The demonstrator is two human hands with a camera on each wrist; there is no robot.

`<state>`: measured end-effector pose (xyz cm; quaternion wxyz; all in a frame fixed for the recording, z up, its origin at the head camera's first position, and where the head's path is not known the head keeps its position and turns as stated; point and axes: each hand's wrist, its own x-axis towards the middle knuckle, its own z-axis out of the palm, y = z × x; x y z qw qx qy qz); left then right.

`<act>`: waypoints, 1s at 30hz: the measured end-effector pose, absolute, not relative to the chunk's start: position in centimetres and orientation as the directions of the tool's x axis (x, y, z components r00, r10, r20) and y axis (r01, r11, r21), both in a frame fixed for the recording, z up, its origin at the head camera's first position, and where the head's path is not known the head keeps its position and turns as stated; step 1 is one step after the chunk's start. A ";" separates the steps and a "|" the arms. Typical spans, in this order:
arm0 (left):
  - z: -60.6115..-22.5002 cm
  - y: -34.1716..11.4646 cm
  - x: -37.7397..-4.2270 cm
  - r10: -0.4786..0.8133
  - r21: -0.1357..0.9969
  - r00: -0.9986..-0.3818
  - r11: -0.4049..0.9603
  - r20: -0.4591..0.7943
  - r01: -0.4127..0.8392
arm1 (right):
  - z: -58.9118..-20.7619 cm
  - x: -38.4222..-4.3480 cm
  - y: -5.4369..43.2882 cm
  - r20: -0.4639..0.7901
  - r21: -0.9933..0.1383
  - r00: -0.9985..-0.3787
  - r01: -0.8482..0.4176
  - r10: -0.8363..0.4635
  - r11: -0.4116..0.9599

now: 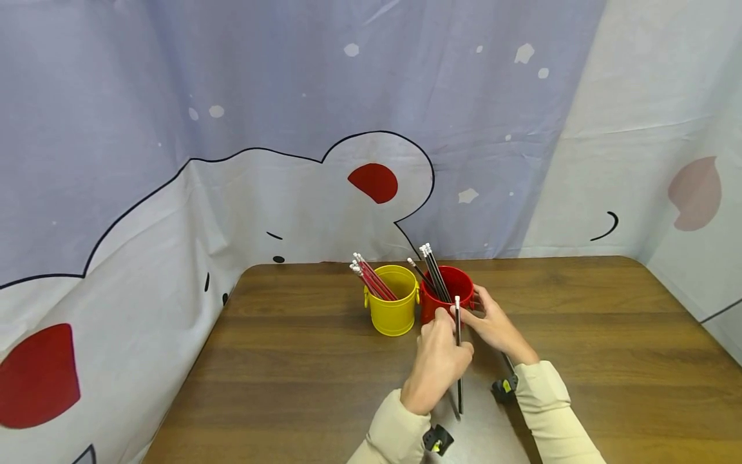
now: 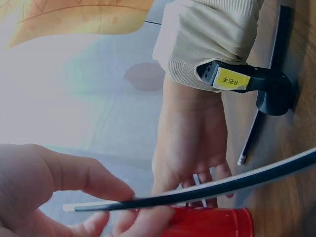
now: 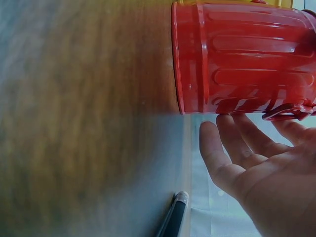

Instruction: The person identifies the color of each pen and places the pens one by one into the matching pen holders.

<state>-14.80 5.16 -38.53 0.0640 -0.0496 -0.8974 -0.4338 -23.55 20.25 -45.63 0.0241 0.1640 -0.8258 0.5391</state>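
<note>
My left hand point(image 1: 437, 364) pinches a black pencil point(image 1: 460, 380) with a white eraser end, between thumb and fingers, just in front of the red bucket point(image 1: 428, 308). The pencil stands near upright in the head view, eraser end up. Against the right side of that bucket rests my right hand point(image 1: 500, 330), its fingers point(image 3: 232, 136) fairly straight and touching the red wall. Several black pencils point(image 1: 438, 278) lean inside the red bucket. Beside it on the left, a yellow bucket point(image 1: 393, 319) holds several red pencils point(image 1: 377, 281).
Another black pencil point(image 2: 252, 136) lies on the wooden table point(image 1: 290, 393), partly hidden under my right wrist. A printed curtain point(image 1: 278, 206) hangs behind the table. Both wrists carry black camera straps point(image 1: 437, 439).
</note>
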 end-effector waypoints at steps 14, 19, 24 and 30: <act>-39.2 4.8 -15.5 0.146 0.666 -0.857 0.571 0.494 0.481 | -45.8 -23.3 20.5 0.195 -0.878 -0.949 -0.281 -0.247 0.388; -39.0 4.8 -15.4 0.151 0.677 -0.877 0.581 0.456 0.452 | -45.9 -23.5 20.6 0.206 -0.875 -0.946 -0.293 -0.250 0.385; -39.0 4.8 -15.6 0.164 0.660 -0.869 0.588 0.468 0.467 | -45.9 -23.6 20.5 0.240 -0.870 -0.937 -0.323 -0.254 0.372; -39.1 4.8 -15.6 0.167 0.638 -0.851 0.594 0.498 0.490 | -44.1 -22.6 20.0 0.228 -0.877 -0.938 -0.314 -0.259 0.363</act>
